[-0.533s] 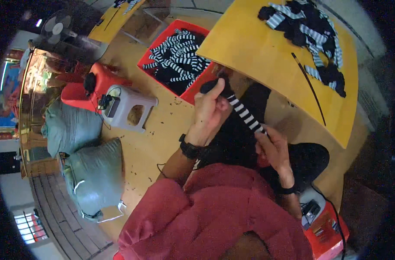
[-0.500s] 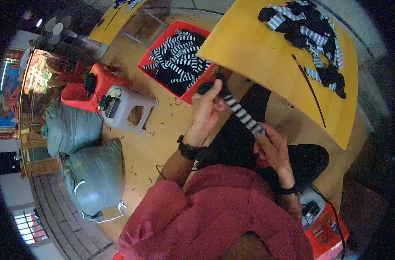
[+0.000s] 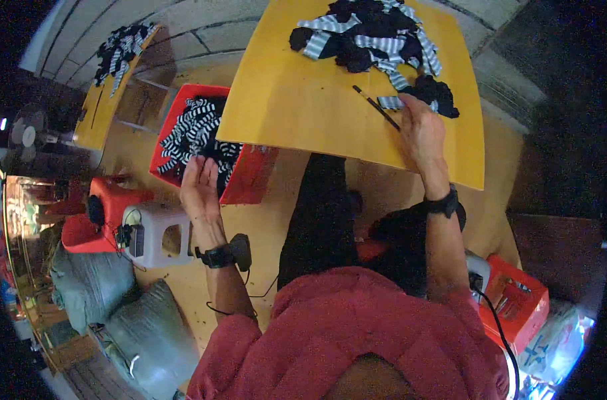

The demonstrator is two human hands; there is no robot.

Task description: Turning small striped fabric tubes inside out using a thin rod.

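The person sits at a yellow bench [image 3: 303, 113], seen from above, wearing a red quilted top.

Left hand [image 3: 200, 187]: held out to the person's left, off the bench, above the near edge of a red crate [image 3: 257, 177] standing on the floor. The fingers are spread and the palm is bare; the grip is apart and holds nothing. The crate contains a heap of black-and-white striped socks [image 3: 190, 130]. A dark watch sits on the left wrist.

Right hand [image 3: 422, 130]: resting on the bench top at the near edge of a pile of striped and black socks [image 3: 377, 37] heaped at the far side of the bench. The fingers are curled down onto a striped piece at the pile's edge; whether they are clamped on it cannot be told from this view. A thin dark stick [image 3: 377, 108] lies on the bench just beside the hand, on its left, running diagonally. A dark band sits on the right wrist.

Surroundings: a grey plastic stool [image 3: 158, 233] stands on the floor near the left hand, with a red container [image 3: 107, 207] beside it. Grey sacks [image 3: 110, 307] lie further left. A second red crate [image 3: 520, 303] sits by the person's right side.
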